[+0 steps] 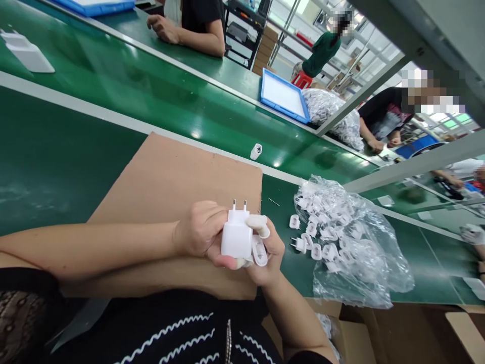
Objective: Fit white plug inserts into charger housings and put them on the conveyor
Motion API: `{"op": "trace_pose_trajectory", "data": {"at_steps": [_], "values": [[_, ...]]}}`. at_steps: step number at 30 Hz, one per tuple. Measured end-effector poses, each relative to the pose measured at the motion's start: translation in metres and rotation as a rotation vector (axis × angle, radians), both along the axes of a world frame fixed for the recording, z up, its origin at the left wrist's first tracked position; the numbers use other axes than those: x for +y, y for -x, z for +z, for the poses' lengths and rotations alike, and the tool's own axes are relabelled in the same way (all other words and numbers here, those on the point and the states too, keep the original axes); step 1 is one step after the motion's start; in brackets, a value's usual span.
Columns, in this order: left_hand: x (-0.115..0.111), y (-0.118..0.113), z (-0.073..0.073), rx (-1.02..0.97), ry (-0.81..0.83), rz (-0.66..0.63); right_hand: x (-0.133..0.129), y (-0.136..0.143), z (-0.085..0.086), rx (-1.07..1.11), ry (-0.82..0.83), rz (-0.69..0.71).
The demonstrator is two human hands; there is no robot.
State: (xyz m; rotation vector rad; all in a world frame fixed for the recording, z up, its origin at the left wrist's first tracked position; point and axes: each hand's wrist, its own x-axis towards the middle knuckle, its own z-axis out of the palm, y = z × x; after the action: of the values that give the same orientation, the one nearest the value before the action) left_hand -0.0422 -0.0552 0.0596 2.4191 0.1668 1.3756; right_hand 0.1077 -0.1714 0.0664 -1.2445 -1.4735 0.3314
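A white two-pin charger (237, 237) is held upright between both hands, its metal pins pointing away from me. My left hand (202, 230) is closed on its left side. With finger cots on some fingers, my right hand (271, 253) grips the right side and also holds a small white oval plug piece (259, 251) against the palm. Under the hands lies a brown cardboard sheet (189, 172). Right of it, several loose white plug pieces (316, 251) spill from a clear plastic bag (371, 263).
Beyond a pale rail, a green conveyor belt carries a white charger body (256, 151) and another charger (28, 50) at far left. A blue tray (286, 96) and a full plastic bag (333, 114) stand across the belt. A slanted metal frame (364, 93) crosses at right; co-workers sit opposite.
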Motion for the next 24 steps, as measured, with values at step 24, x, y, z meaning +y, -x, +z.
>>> {"op": "trace_pose_trajectory", "data": {"at_steps": [24], "values": [[0.034, 0.002, 0.004, 0.363, 0.49, -0.204, 0.027, -0.03, -0.014, 0.084, 0.02, -0.164]]}}
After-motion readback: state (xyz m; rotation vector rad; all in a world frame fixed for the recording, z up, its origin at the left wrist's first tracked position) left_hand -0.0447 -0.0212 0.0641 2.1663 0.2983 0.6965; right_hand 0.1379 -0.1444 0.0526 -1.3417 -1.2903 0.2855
